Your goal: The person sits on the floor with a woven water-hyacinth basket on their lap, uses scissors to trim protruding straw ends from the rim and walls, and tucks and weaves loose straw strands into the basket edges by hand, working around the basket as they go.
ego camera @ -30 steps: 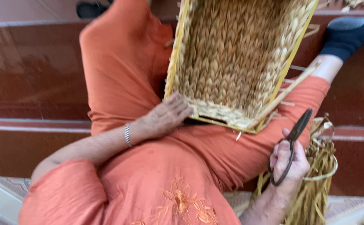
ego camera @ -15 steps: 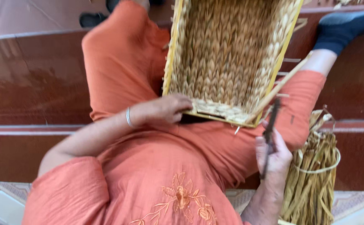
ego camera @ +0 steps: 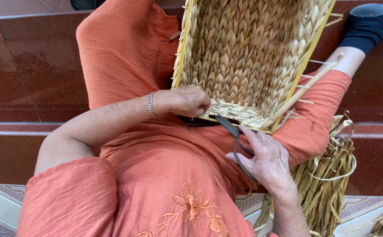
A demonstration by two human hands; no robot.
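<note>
Scissors (ego camera: 235, 140) in right hand (ego camera: 266, 160)

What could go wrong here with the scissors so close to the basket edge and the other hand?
The black scissors in the right hand point at the woven basket rim, right beside the left hand gripping it; a slip might nick those fingers. The blades could also cut a woven strand rather than a stray end, loosening the braid. The basket rests tilted on the lap, held by one hand, so it may shift mid-cut.
</note>
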